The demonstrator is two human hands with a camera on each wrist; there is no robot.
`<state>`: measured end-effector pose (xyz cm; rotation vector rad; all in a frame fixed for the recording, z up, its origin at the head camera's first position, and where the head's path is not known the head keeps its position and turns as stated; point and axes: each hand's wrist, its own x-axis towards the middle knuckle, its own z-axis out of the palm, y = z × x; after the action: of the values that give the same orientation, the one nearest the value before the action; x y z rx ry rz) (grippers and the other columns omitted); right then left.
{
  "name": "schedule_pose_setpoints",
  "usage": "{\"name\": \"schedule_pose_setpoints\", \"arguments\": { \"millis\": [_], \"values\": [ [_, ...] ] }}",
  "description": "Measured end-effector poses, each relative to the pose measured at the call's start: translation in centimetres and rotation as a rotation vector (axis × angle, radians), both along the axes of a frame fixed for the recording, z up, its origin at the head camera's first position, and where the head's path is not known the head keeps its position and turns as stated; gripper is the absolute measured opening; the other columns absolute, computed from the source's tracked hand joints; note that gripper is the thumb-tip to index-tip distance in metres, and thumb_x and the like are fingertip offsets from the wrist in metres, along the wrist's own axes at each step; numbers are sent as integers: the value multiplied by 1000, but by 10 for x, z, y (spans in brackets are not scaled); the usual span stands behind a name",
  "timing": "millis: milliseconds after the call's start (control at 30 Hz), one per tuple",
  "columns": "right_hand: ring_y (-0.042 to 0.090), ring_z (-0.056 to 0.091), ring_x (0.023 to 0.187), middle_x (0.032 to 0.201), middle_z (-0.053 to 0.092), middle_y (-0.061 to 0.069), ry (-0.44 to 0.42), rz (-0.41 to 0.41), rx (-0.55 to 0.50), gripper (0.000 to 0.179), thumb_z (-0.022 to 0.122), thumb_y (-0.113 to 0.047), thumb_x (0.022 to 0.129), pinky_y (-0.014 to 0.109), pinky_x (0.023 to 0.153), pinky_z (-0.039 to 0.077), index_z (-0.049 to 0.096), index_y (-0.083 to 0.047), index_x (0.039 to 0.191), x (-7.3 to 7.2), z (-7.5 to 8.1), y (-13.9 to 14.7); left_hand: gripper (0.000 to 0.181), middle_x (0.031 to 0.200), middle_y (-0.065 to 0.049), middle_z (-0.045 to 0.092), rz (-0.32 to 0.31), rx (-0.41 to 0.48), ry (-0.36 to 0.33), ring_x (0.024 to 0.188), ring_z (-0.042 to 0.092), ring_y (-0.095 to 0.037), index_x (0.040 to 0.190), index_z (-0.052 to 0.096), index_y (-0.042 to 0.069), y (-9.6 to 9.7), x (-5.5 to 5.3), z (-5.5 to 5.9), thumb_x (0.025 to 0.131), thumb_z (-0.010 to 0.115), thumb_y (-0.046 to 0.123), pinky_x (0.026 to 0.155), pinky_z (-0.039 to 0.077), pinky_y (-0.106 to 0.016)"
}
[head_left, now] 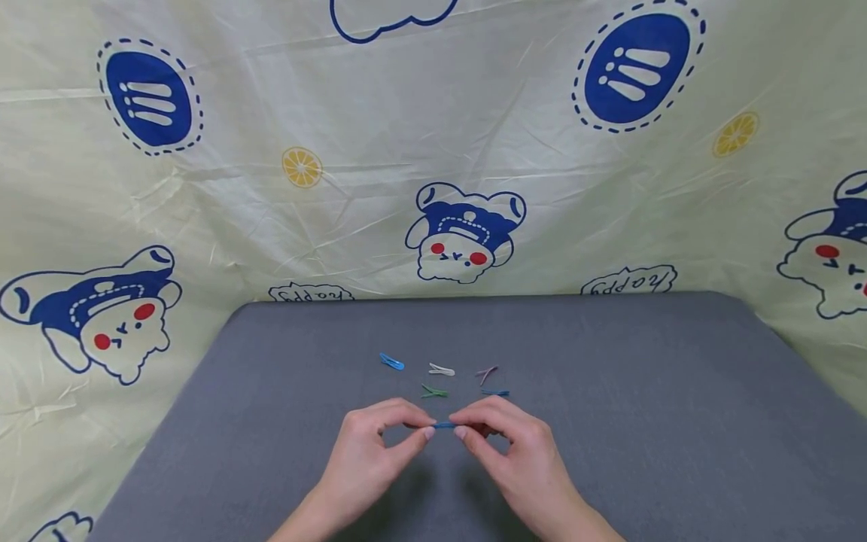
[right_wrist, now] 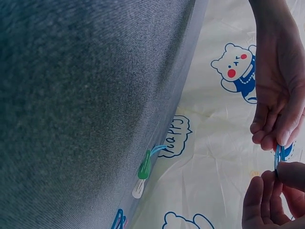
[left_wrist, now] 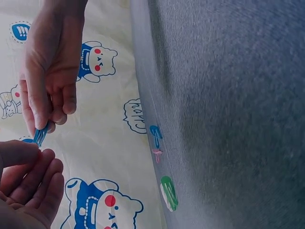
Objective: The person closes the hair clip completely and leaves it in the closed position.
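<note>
Both hands meet over the near middle of the table, a small blue snap hair clip (head_left: 443, 425) between them. One end of it is pinched by the thumb and index finger of my left hand (head_left: 371, 448). At the other end, my right hand (head_left: 516, 446) pinches it the same way. In the left wrist view the clip (left_wrist: 40, 136) shows slim parallel prongs; the fingertips hide its ends. Just beyond the hands lie a green hair clip (head_left: 440, 393), spread at one end, and a darker blue clip (head_left: 495, 393) close to the right fingers.
Farther back on the grey table (head_left: 643, 421) lie a bright blue clip (head_left: 391, 362), a white clip (head_left: 445, 371) and a pale purple clip (head_left: 485, 373). A cream sheet (head_left: 379, 113) with cartoon prints hangs behind the table's far edge.
</note>
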<state>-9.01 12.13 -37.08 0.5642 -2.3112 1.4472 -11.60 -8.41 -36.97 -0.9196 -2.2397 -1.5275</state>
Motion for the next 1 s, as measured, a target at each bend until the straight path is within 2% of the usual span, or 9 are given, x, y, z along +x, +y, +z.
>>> {"name": "schedule_pose_setpoints", "arguments": {
  "millis": [133, 267, 433, 700, 1000],
  "values": [
    [7, 63, 80, 92, 66, -16, -35, -19, -34, 21, 76, -12, 87, 28, 73, 55, 73, -31, 97, -1, 0, 0, 18, 89, 8, 71, -3, 22, 24, 85, 66, -8, 91, 76, 20, 2, 1, -1, 85, 75, 4, 77, 54, -29],
    [8, 65, 81, 91, 66, -15, -96, -30, -75, 15, 75, -19, 88, 29, 76, 55, 73, -32, 96, -1, 0, 0, 18, 90, 13, 70, 7, 27, 3, 85, 66, -7, 92, 76, 22, 3, 2, -1, 86, 76, 5, 76, 53, -29],
    [11, 65, 83, 92, 66, -11, -153, -10, -111, 10, 72, -23, 90, 30, 78, 55, 73, -30, 97, 0, 0, 0, 16, 89, 11, 70, -5, 34, 3, 85, 66, -8, 91, 76, 21, 2, 1, 0, 86, 75, 5, 76, 54, -29],
    [13, 62, 83, 94, 66, -10, -159, 30, -123, 8, 69, -20, 91, 31, 77, 55, 72, -24, 98, -1, -1, 0, 15, 89, 10, 70, -35, 70, -54, 83, 66, -12, 92, 76, 21, 1, 0, 1, 87, 75, 7, 76, 55, -35],
    [15, 60, 82, 95, 65, -8, -140, 86, -125, 7, 68, -18, 93, 31, 73, 54, 70, -23, 97, -2, -1, 1, 15, 89, 5, 72, -78, 65, -113, 84, 66, -13, 92, 77, 20, -3, -1, 2, 87, 75, 6, 76, 54, -32]
  ]
}}
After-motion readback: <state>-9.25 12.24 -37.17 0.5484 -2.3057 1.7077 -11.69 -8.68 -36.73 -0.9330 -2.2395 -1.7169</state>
